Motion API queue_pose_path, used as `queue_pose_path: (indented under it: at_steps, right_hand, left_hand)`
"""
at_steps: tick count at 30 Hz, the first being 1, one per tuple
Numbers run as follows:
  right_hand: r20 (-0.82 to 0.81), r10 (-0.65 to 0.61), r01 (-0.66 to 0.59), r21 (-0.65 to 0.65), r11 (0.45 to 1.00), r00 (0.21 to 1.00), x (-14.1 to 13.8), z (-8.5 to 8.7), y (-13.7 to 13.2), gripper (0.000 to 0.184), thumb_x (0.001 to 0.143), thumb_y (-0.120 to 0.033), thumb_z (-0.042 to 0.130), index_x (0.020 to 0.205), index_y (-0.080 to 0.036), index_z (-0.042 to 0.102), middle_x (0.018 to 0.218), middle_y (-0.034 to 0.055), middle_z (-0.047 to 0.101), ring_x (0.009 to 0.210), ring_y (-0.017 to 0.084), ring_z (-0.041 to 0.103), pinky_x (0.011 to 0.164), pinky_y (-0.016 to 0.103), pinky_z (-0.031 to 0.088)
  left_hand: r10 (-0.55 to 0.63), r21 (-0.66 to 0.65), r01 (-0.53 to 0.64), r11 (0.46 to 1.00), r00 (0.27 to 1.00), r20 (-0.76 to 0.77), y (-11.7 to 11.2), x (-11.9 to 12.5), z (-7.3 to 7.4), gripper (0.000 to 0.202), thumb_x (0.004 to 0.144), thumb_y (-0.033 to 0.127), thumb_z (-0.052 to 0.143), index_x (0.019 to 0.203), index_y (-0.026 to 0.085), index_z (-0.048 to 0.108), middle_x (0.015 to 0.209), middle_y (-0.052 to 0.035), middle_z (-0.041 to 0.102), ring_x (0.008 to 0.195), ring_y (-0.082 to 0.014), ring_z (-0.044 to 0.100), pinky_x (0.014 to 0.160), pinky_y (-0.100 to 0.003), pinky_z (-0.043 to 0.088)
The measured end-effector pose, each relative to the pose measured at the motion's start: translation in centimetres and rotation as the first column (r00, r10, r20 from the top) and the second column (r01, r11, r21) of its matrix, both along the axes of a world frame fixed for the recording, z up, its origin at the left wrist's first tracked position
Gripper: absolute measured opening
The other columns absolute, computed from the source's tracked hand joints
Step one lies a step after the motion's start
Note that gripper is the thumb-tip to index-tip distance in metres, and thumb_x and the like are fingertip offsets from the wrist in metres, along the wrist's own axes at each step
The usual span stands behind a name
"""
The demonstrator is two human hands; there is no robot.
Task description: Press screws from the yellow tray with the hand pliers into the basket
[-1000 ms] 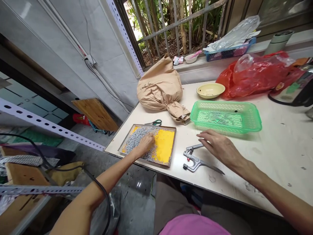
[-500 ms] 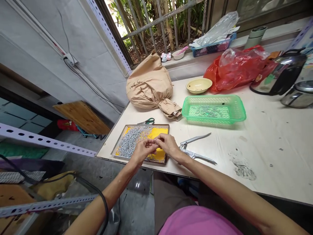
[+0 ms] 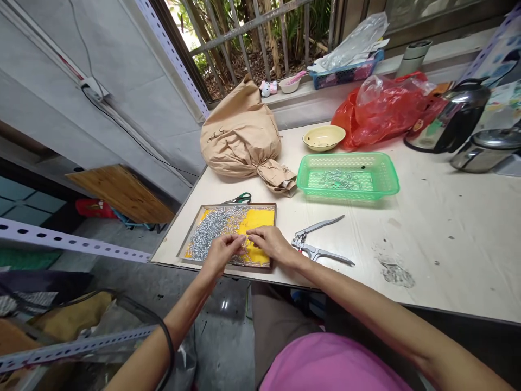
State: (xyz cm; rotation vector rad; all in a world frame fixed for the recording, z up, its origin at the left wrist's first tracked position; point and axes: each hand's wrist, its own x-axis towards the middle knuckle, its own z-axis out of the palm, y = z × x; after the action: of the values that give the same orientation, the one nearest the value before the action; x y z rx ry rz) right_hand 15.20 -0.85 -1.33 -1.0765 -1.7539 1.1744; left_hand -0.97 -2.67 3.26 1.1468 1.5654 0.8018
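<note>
Over a shallow brown-rimmed tray, both my hands come close together. My left hand is closed in a pinch, at the edge of a heap of small silvery metal pieces. Just right of it, my right hand has thumb and forefinger brought together above the yellow sheet lining the tray. Whatever sits between the fingertips is too small to make out. Hand shears with grey handles lie spread on the table to the right of my right hand. Green-handled scissors rest behind the tray.
A green plastic basket with several small metal pieces stands beyond the shears. Behind are a tied brown paper bag, a cream bowl, a red plastic bag and a steel kettle. The table's front edge runs below my wrists.
The whole view has shifted slightly, with things appearing further left. My hands have parted a little at the fingertips and stay low over the tray.
</note>
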Motion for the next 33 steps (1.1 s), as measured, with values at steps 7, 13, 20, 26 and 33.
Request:
queue_pose_path:
  at_steps: [7, 13, 20, 26, 33]
  right_hand:
    - [0.461, -0.13, -0.001, 0.272, 0.962, 0.878, 8.9, 2.1, -2.4, 0.026, 0.095, -0.024, 0.045, 0.108, -0.018, 0.065, 0.1, 0.0075, 0.062, 0.09, 0.016, 0.059, 0.08, 0.026, 0.043]
    - [0.814, -0.052, -0.066, 0.11, 0.992, 0.578, 15.6, 0.6, -6.4, 0.017, 0.092, -0.025, 0.05, 0.093, -0.017, 0.065, 0.094, 0.0074, 0.059, 0.083, 0.017, 0.058, 0.068, 0.026, 0.039]
    - [0.809, -0.081, -0.09, 0.163, 0.983, 0.582, 16.4, -1.1, -6.6, 0.017, 0.094, -0.023, 0.047, 0.09, -0.016, 0.062, 0.092, 0.0068, 0.061, 0.083, 0.017, 0.056, 0.067, 0.026, 0.036]
    - [0.797, -0.139, -0.087, 0.233, 0.969, 0.588, 16.8, -2.3, -6.2, 0.018, 0.094, -0.022, 0.045, 0.088, -0.017, 0.062, 0.09, 0.0064, 0.06, 0.082, 0.017, 0.055, 0.065, 0.027, 0.035]
    - [0.78, -0.137, -0.077, 0.231, 0.97, 0.611, 17.2, -2.7, -5.8, 0.021, 0.095, -0.02, 0.043, 0.087, -0.017, 0.062, 0.089, 0.0072, 0.061, 0.079, 0.017, 0.054, 0.065, 0.028, 0.035]
  left_hand:
    - [-0.151, -0.053, 0.153, 0.987, 0.988, 0.029, -1.7, 5.2, 0.1, 0.032, 0.067, 0.038, 0.072, 0.083, 0.014, 0.059, 0.066, 0.0009, 0.062, 0.05, -0.0102, 0.058, 0.046, -0.022, 0.049]
    - [-0.282, -0.275, 0.281, 0.919, 0.959, 0.038, -2.0, 10.5, -2.2, 0.018, 0.074, 0.029, 0.065, 0.073, 0.012, 0.058, 0.046, 0.0046, 0.053, 0.032, -0.0048, 0.042, 0.034, -0.016, 0.031]
    - [-0.328, -0.354, 0.3, 0.886, 0.944, -0.021, -0.7, 12.3, -3.9, 0.021, 0.073, 0.032, 0.066, 0.068, 0.012, 0.059, 0.039, 0.0067, 0.046, 0.03, -0.0035, 0.035, 0.034, -0.017, 0.025]
    - [-0.334, -0.448, 0.304, 0.841, 0.943, 0.013, -0.2, 12.4, -3.9, 0.022, 0.07, 0.031, 0.069, 0.067, 0.012, 0.059, 0.037, 0.0069, 0.045, 0.03, -0.0038, 0.035, 0.034, -0.017, 0.025]
    - [-0.362, -0.566, 0.315, 0.762, 0.932, 0.031, 0.5, 12.6, -3.8, 0.027, 0.064, 0.034, 0.075, 0.067, 0.012, 0.06, 0.037, 0.0071, 0.046, 0.03, -0.0034, 0.036, 0.035, -0.017, 0.025]
